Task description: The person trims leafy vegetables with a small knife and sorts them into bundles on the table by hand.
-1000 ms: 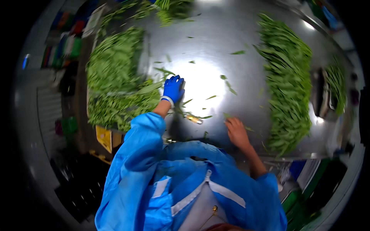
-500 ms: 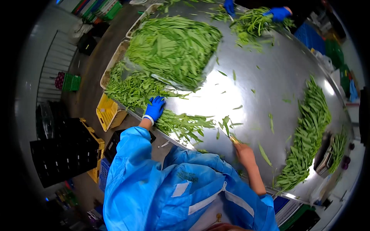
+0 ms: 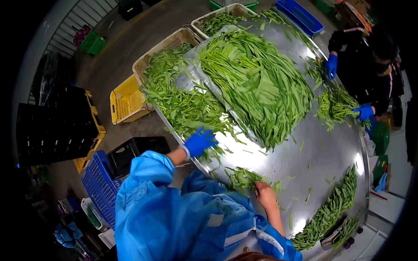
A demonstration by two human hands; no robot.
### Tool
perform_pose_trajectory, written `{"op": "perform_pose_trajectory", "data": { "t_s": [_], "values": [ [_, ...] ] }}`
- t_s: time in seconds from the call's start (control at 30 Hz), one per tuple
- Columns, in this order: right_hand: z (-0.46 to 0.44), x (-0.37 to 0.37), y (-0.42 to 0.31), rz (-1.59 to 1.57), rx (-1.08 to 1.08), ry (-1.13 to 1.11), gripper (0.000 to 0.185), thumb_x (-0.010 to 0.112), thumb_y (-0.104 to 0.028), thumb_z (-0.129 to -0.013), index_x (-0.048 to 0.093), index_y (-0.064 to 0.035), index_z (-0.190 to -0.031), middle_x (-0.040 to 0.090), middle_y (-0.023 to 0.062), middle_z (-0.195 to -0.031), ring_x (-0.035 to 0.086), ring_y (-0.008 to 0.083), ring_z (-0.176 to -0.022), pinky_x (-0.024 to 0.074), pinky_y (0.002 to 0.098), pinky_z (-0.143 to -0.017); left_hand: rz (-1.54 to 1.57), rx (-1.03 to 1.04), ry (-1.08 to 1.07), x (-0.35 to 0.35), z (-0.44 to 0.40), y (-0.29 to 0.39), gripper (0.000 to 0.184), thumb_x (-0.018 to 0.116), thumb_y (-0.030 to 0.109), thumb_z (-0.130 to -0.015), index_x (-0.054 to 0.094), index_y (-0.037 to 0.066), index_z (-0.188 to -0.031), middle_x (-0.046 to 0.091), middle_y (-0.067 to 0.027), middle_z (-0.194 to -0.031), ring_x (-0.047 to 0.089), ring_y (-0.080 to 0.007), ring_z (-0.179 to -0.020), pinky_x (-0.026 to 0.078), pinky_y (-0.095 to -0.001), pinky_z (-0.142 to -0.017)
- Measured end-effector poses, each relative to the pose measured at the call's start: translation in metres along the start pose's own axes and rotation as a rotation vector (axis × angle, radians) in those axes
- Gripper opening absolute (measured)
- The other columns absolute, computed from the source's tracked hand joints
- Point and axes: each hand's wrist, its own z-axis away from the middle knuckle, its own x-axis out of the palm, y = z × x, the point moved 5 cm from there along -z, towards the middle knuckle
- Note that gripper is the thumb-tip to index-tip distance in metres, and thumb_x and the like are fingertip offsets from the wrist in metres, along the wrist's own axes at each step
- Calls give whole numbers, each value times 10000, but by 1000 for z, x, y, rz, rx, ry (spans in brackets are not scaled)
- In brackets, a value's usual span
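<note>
My left hand [image 3: 200, 142], in a blue glove, is open with fingers spread over loose leafy greens [image 3: 185, 106] that look like water spinach, at the table's near left edge. My right hand [image 3: 265, 194] is bare and closed beside a small bunch of greens [image 3: 242, 179] near the table's front edge. What its fingers hold is hidden. A large heap of greens [image 3: 261, 87] lies on clear plastic beyond my hands. To the right, a long row of greens [image 3: 328, 213] rests on the metal table [image 3: 285, 158].
A co-worker in dark clothes with blue gloves [image 3: 364, 112] handles greens across the table. Cream crates [image 3: 143, 61] stand along the far left edge. A yellow crate [image 3: 126, 102], black crate [image 3: 139, 154] and blue crate [image 3: 101, 185] are on the left. Scattered leaves lie about.
The view has turned and shifted. My left hand has lifted and spread off the greens. My right hand is now beside a small bunch; the yellow-handled tool seen in it earlier no longer shows.
</note>
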Motion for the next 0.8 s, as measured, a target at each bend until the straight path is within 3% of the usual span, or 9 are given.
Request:
{"op": "perform_pose_trajectory", "data": {
  "t_s": [0.13, 0.2, 0.3, 0.33, 0.43, 0.53, 0.63, 0.7, 0.8],
  "values": [
    [-41, -12, -13, 5, -39, -31, 298, 631, -40, -740, 618, -39, -1038, 645, 168, -951, 608, 357, -907, 504, 420, -773, -240, 9, -27, -30, 20, -138, 834, 646, 129, -728, 288, 269, -1469, 354, -48, -1487, 299, -264, -1389, 167, -574, -1125],
    [-69, -36, -29, -18, -112, 6, 293, 633, -29, -737, 617, -35, -1030, 645, 164, -929, 609, 353, -882, 505, 414, -762, -192, -67, -49, -70, 21, -187, 841, 610, 64, -716, 292, 265, -1469, 348, -48, -1491, 301, -273, -1388, 160, -550, -1136],
    [-128, -88, -43, -24, -205, 81, 282, 635, -12, -734, 615, -30, -1015, 635, 164, -923, 599, 350, -850, 504, 406, -744, -416, -206, 13, -69, 15, -279, 810, 567, 43, -729, 300, 258, -1463, 434, -62, -1423, 331, -274, -1368, 165, -555, -1127],
    [-153, -112, -49, 18, -198, 114, 263, 636, -12, -739, 612, -25, -1000, 624, 166, -942, 585, 351, -864, 493, 415, -762, -410, -294, 33, -76, 11, -302, 692, 574, 69, -761, 408, 242, -1409, 422, -52, -1434, 321, -268, -1370, 141, -567, -1127],
    [-233, -182, -65, -19, -232, 379, 265, 645, -38, -787, 593, -5, -1046, 605, 182, -1024, 565, 363, -974, 464, 424, -858, -240, -636, -268, -147, -8, -302, 487, 602, 118, -801, 570, 199, -1280, 541, -87, -1310, 481, -269, -1238, 305, -505, -1070],
    [-326, -223, -66, 93, -243, 538, 454, 698, -149, -793, 521, 5, -1181, 551, 201, -1193, 492, 391, -1123, 407, 436, -962, -9, -772, 16, -168, -26, -305, 309, 628, 171, -827, 670, 138, -1132, 649, -117, -1088, 625, -265, -969, 477, -419, -868],
    [-426, -235, -51, 250, -205, 566, 747, 760, -304, -732, 422, 9, -1320, 463, 206, -1321, 426, 368, -1226, 343, 452, -1033, 306, -602, 624, -184, -42, -268, 290, 634, 187, -830, 674, 118, -1109, 660, -148, -874, 646, -271, -795, 516, -376, -729],
    [-485, -231, -30, 330, -156, 570, 853, 791, -392, -673, 417, 8, -1327, 466, 203, -1320, 427, 362, -1225, 331, 460, -1035, 676, -592, 651, -191, -54, -238, 280, 652, 157, -833, 671, 95, -1105, 654, -150, -890, 635, -260, -755, 514, -338, -698],
    [-542, -224, 5, 320, 31, 311, 950, 823, -407, -613, 383, -36, -1368, 490, 198, -1284, 451, 368, -1214, 375, 450, -1018, 908, -471, 668, -181, -64, -216, 290, 652, 79, -840, 658, 66, -1130, 666, -131, -936, 644, -201, -785, 510, -283, -714]
  ]
}}
